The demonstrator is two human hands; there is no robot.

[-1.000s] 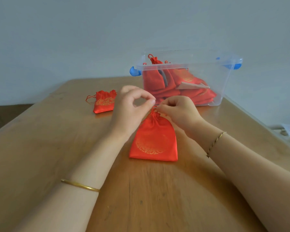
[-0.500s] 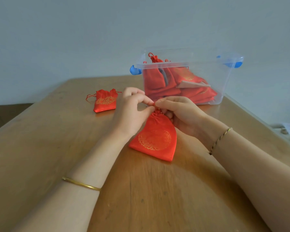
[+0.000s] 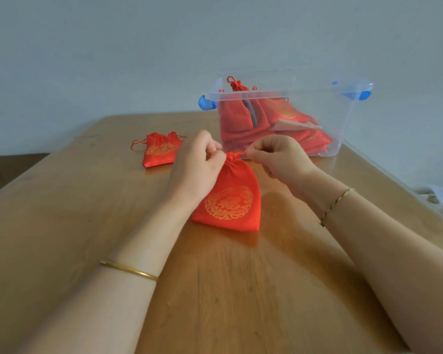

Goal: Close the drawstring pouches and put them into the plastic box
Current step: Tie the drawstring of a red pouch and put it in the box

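Directly between left grip point(image 3: 197, 166) and right grip point(image 3: 279, 159), neck of pouch point(image 3: 232, 198).

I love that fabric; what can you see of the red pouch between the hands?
The red pouch looks like shiny satin with a round gold emblem. Its neck is gathered nearly shut. Its bottom rests on the wooden table. The left hand and right hand pinch at either side of the neck, the right on its red cord.
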